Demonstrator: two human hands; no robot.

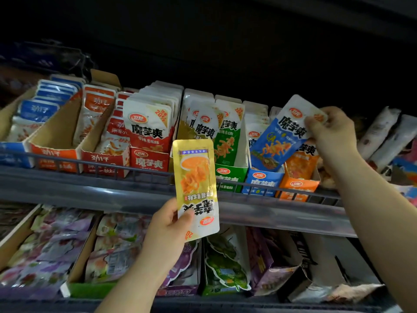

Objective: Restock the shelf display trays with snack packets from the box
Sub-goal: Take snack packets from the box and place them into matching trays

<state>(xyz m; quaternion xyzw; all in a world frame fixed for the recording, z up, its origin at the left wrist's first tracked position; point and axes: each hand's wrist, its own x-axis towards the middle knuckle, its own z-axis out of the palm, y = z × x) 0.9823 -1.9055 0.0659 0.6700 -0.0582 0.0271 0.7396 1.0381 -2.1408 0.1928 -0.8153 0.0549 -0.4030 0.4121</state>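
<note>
My left hand (168,224) grips a yellow snack packet (195,181) by its lower end, upside down, in front of the shelf rail. My right hand (331,129) pinches the top corner of a blue snack packet (279,136), tilted over the blue display tray (262,181). Along the upper shelf stand more trays: a red tray (150,160) full of packets, a yellow tray (180,129) behind the yellow packet, a green tray (230,175) and an orange tray (300,185). The box is out of sight.
Cardboard trays of blue and orange packets (56,123) fill the shelf's left end. A dark wire rail (90,164) fronts the upper shelf. Below it, a lower shelf holds purple packets (54,245) and green packets (225,263). Long white wrapped snacks (383,136) lie at the far right.
</note>
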